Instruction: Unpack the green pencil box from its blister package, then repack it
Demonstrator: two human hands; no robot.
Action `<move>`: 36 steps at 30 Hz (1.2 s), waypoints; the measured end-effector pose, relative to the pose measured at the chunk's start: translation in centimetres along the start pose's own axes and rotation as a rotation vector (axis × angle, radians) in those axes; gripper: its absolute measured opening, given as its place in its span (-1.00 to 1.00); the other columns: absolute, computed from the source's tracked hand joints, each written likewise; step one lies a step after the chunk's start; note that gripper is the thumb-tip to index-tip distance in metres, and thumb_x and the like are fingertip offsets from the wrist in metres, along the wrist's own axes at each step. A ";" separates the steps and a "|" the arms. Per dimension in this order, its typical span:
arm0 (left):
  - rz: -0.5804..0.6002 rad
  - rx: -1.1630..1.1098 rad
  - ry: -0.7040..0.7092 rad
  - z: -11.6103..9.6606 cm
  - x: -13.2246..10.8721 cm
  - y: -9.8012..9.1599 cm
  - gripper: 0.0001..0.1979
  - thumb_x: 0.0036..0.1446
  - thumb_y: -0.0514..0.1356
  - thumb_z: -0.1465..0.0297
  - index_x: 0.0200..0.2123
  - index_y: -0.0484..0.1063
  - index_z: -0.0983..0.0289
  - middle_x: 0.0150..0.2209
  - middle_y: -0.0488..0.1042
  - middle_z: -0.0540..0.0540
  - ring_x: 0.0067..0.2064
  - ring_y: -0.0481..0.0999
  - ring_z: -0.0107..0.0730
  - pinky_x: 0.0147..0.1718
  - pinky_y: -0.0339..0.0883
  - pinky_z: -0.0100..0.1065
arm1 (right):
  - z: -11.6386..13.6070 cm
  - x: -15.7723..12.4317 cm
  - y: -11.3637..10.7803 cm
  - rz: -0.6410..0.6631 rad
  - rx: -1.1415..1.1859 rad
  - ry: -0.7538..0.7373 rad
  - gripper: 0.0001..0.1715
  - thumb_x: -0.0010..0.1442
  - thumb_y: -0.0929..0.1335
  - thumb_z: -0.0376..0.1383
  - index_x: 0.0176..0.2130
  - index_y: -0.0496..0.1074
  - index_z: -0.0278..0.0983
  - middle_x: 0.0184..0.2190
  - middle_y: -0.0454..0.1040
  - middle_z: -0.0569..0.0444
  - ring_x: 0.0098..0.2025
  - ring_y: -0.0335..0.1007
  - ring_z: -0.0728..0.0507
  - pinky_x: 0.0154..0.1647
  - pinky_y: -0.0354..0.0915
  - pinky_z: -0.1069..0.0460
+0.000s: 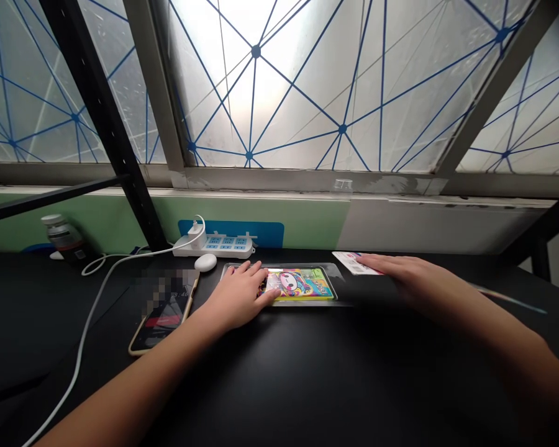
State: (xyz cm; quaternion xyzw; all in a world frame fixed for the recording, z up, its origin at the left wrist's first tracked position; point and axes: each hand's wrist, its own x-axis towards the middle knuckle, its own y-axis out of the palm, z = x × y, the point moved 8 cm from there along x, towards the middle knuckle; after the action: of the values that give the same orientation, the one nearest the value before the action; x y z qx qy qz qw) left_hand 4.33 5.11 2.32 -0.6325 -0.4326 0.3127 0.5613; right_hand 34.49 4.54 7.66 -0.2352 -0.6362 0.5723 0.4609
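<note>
My left hand [242, 292] lies with its fingers spread over the left part of a colourful cartoon booklet or packet [307, 282]. That bright piece sits in a shallow clear plastic tray [333, 276] on the black table, and my palm hides its left end. Farther right, my right hand [405, 276] is stretched out flat, palm down, its fingertips over a white printed card [349, 262]. Whether those fingertips press on the card I cannot tell. Behind the right forearm a thin, shiny strip [512, 299] lies on the table.
A phone [161, 326] in a light-edged case lies left of the tray. A white power strip [228, 246] with a plugged-in charger and cable [86, 332] stands at the back, a round white object [205, 262] before it. A bottle [64, 238] stands far left; black frame posts [107, 130] rise behind.
</note>
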 end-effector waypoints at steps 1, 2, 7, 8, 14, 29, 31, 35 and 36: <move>-0.006 0.007 0.004 0.0 0.0 0.0 -0.37 0.35 -0.10 -0.06 0.25 0.32 0.19 0.38 0.18 0.25 0.38 0.13 0.19 0.20 0.12 0.24 | 1.4 0.0 -0.4 -0.021 -0.026 -0.025 -0.30 0.18 0.20 -0.44 0.27 0.36 -0.11 0.22 0.43 0.08 0.15 0.45 -0.33 0.16 0.38 -0.29; -0.012 0.011 0.012 0.0 0.1 0.0 -0.37 0.36 -0.11 -0.06 0.26 0.31 0.19 0.38 0.18 0.25 0.38 0.14 0.20 0.19 0.13 0.24 | 3.4 -0.1 -0.5 -0.028 -0.052 -0.067 -0.30 0.21 0.19 -0.44 0.28 0.34 -0.12 0.24 0.41 0.07 0.15 0.45 -0.31 0.16 0.38 -0.27; -0.073 0.031 0.059 -0.3 0.2 -0.1 -0.47 0.40 -0.10 0.07 0.26 0.33 0.15 0.33 0.29 0.18 0.33 0.23 0.08 0.19 0.14 0.13 | 17.4 -2.9 2.6 -0.049 -0.059 -0.445 -0.35 0.21 0.19 -0.50 0.22 0.39 -0.21 0.11 0.54 -0.10 0.11 0.48 -0.32 0.14 0.37 -0.27; -0.083 0.033 0.058 -0.3 0.2 -0.1 -0.48 0.40 -0.09 0.09 0.26 0.33 0.15 0.33 0.29 0.18 0.33 0.24 0.06 0.19 0.14 0.10 | 20.0 -3.7 3.8 -0.036 -0.069 -0.531 -0.43 0.26 0.20 -0.44 0.21 0.40 -0.27 0.07 0.56 -0.14 0.08 0.49 -0.35 0.10 0.39 -0.27; -0.111 0.067 0.054 -0.6 0.1 0.1 -0.49 0.40 -0.09 0.11 0.26 0.34 0.17 0.33 0.28 0.20 0.32 0.24 0.05 0.17 0.16 0.07 | 25.6 -3.4 8.4 0.019 -0.109 -0.690 -0.50 0.38 0.21 -0.25 0.18 0.36 -0.49 0.01 0.55 -0.29 -0.06 0.50 -0.35 -0.22 0.44 -0.16; -0.121 0.114 0.082 -0.8 0.3 0.5 -0.50 0.41 -0.10 0.15 0.27 0.32 0.21 0.34 0.26 0.22 0.33 0.21 0.09 0.17 0.15 0.08 | 21.8 2.5 10.2 0.163 0.360 -0.377 -0.64 0.35 0.34 -0.08 0.07 0.46 -0.15 0.05 0.51 0.00 0.13 0.34 -0.23 0.18 0.22 -0.13; -0.118 0.119 0.081 -0.9 0.3 0.5 -0.50 0.41 -0.10 0.16 0.27 0.31 0.21 0.34 0.26 0.22 0.33 0.21 0.09 0.17 0.15 0.08 | 21.8 2.4 10.2 0.100 0.325 -0.402 -0.66 0.34 0.34 -0.07 -0.01 0.49 -0.20 -0.01 0.54 -0.02 0.04 0.38 -0.23 0.09 0.27 -0.11; -0.100 0.129 0.067 -0.6 0.2 0.7 -0.46 0.42 -0.13 0.12 0.30 0.27 0.22 0.37 0.21 0.23 0.36 0.18 0.08 0.19 0.12 0.08 | 21.1 2.3 8.3 -0.120 0.217 -0.498 -0.70 0.39 0.27 -0.18 -0.28 0.50 -0.25 -0.29 0.56 -0.01 -0.23 0.42 -0.16 -0.14 0.29 -0.06; -0.083 0.128 0.074 -0.6 0.1 0.8 -0.41 0.40 -0.12 0.05 0.33 0.24 0.23 0.38 0.18 0.24 0.37 0.15 0.12 0.20 0.10 0.10 | 20.4 2.6 7.6 -0.163 0.193 -0.490 -0.67 0.40 0.25 -0.21 -0.33 0.49 -0.24 -0.35 0.54 0.00 -0.28 0.41 -0.15 -0.17 0.27 -0.06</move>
State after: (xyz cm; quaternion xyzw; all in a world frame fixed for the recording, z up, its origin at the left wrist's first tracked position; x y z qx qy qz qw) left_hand 5.09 4.93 1.63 -0.5879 -0.4165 0.2927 0.6287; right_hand 14.14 -1.96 2.87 0.0073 -0.6883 0.6310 0.3579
